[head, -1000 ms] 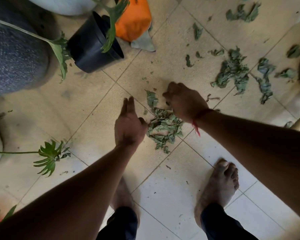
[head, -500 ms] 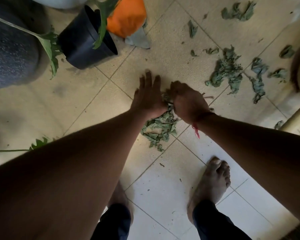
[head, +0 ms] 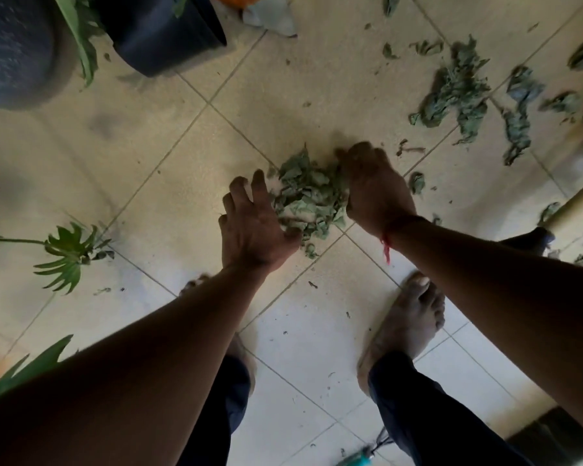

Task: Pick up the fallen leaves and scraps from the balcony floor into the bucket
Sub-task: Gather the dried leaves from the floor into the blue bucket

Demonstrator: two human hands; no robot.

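I am looking down at the balcony floor [head: 155, 183], whose pale tiles are carrying everything, and I am placing the rest against the leaf pile [head: 308, 200] at the middle of the view. Well beyond the leaf pile and to its left, the black pot [head: 169, 31] is getting cut by the top edge, where half a second ago it was showing whole, so the head is dipping closer. Beyond the leaf pile to its right, the scattered leaves [head: 458, 85] are lying loose as before, well apart from it and untouched. The pile itself is looking tighter and taller than a second ago, when it was lying flatter and more strung out. The left hand [head: 256, 227] is pressing against the pile's left side, fingers spread apart and only lightly bent. Half a second ago it was lying over the top of the pile, and a second ago it was hovering clear of it. The right hand [head: 374, 190] is bearing on the pile's right side with its fingers curled down into the leaves, much as before. I am judging that the two hands are finishing a squeeze and getting ready to lift the bundle. I am seeing nothing that I can call the bucket for sure, so the carry is still to come, and a small scrap [head: 417, 182] just right of the pile is getting left out.
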